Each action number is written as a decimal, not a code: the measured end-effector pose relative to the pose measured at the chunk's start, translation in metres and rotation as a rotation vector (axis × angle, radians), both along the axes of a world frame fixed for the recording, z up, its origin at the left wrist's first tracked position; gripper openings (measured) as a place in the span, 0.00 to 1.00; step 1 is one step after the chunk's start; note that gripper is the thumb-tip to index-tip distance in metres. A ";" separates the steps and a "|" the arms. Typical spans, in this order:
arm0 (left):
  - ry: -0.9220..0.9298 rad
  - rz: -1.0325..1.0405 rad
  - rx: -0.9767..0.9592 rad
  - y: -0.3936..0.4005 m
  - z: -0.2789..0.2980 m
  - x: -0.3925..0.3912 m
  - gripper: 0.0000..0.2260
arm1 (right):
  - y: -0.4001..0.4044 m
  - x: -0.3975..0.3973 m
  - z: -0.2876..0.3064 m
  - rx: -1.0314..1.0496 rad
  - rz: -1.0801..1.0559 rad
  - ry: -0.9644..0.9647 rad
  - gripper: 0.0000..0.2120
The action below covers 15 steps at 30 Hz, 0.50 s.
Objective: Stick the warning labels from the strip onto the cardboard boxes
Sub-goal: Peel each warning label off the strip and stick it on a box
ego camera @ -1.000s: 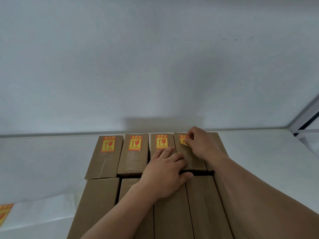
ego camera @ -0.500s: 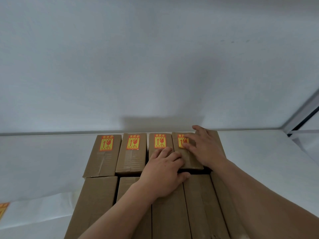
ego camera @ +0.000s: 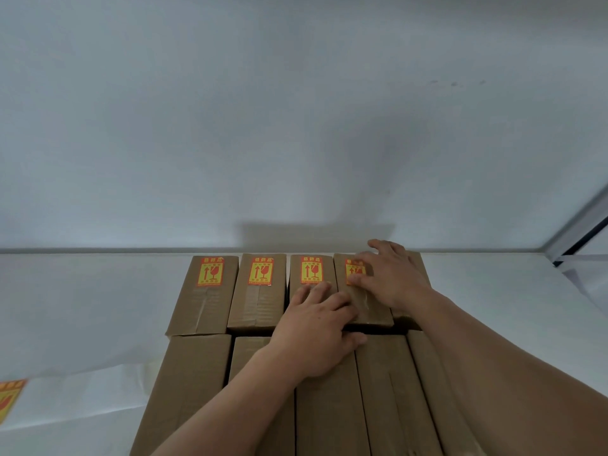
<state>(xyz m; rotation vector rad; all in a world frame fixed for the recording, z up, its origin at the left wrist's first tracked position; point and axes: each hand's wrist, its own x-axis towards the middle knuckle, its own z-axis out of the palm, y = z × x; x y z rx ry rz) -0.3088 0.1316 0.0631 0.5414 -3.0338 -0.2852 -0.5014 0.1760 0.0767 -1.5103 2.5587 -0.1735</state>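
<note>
Brown cardboard boxes lie in two rows on the white table. The three leftmost far-row boxes each carry a yellow and red warning label, such as the far-left one (ego camera: 210, 272). A fourth label (ego camera: 353, 269) sits on the fourth far box (ego camera: 371, 307). My right hand (ego camera: 391, 278) lies flat on that box with spread fingers, its thumb pressing the label's lower edge and partly covering it. My left hand (ego camera: 317, 330) rests flat across the gap between the rows, fingers on the third and fourth boxes. The label strip (ego camera: 11, 396) shows at the left edge.
The near-row boxes (ego camera: 194, 383) have no labels on the tops that show. A grey-white wall (ego camera: 296, 126) rises right behind the far row. White table surface (ego camera: 82, 307) extends left and right of the boxes. A dark frame (ego camera: 585, 228) stands at the far right.
My right hand went from pinching the label at its top to lying flat over it, sliding down and smoothing it. My left hand stayed in place.
</note>
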 end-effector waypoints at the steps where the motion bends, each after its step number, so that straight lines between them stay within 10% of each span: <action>1: -0.003 0.000 -0.001 0.000 0.000 0.000 0.25 | 0.000 0.001 -0.001 -0.001 0.015 0.000 0.24; 15: -0.025 0.017 -0.004 0.000 -0.001 0.001 0.26 | 0.011 -0.001 -0.003 0.033 -0.011 0.028 0.28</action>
